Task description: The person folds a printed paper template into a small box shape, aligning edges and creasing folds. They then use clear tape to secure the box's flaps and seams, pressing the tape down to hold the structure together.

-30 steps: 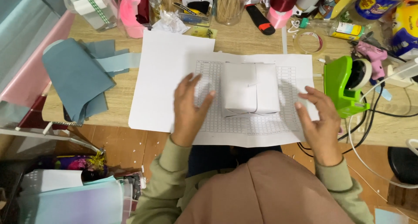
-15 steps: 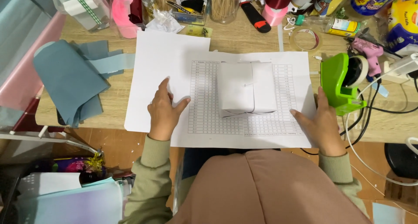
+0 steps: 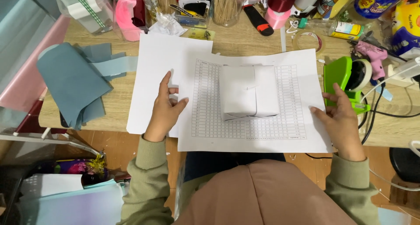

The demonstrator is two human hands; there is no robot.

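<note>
A box wrapped in white paper (image 3: 248, 96) lies on a printed sheet with a grid table (image 3: 253, 133), which overlaps a blank white sheet (image 3: 153, 72) on the wooden desk (image 3: 118, 102). My left hand (image 3: 165, 107) rests flat at the printed sheet's left edge, fingers spread, thumb on the paper. At that sheet's right edge, next to a green tape dispenser (image 3: 345, 83), sits my right hand (image 3: 341, 118) with its fingers touching the edge. Neither hand holds the box.
Folded blue-grey paper (image 3: 72, 83) lies at the left. Along the back stand jars of sticks (image 3: 227, 4), a pink container (image 3: 127, 15), ribbon spools (image 3: 280, 6), a bottle and a pink glue gun (image 3: 372, 54). Cables (image 3: 385, 102) trail at the right. Paper sheets (image 3: 74, 198) lie below the desk.
Both hands have drawn away from the wrapped box, outward to the left and right edges of the printed sheet. The box stays put.
</note>
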